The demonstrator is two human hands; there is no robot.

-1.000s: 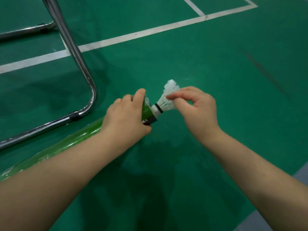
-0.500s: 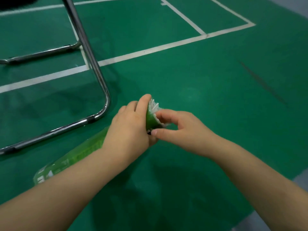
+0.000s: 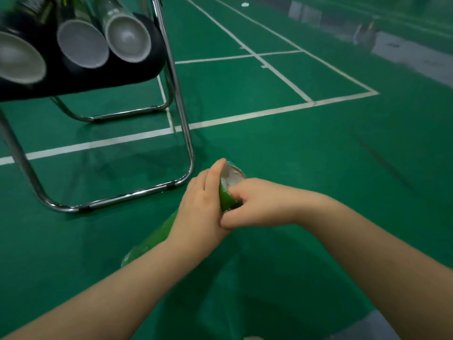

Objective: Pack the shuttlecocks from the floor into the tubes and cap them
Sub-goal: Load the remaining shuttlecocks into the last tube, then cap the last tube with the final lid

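Observation:
A long green tube [image 3: 157, 236] slants from lower left up to its open mouth at centre. My left hand [image 3: 198, 209] is wrapped around the tube just below the mouth. White feathers of a shuttlecock [image 3: 232, 176] show just inside the rim. My right hand [image 3: 255, 204] is pressed against the mouth, fingers curled at the rim and over the shuttlecock; the fingertips are hidden.
A chrome-framed chair [image 3: 181, 143] with a black seat stands at the left, holding three grey-capped tubes [image 3: 127, 39]. White court lines [image 3: 245, 116] cross the green floor. A small white object [image 3: 245, 4] lies far back. A grey strip [image 3: 416, 57] borders the court at right.
The shuttlecock, held outside the mouth a second ago, has gone into the tube until only feather tips show. The view has tilted up, revealing the chair seat and its tubes.

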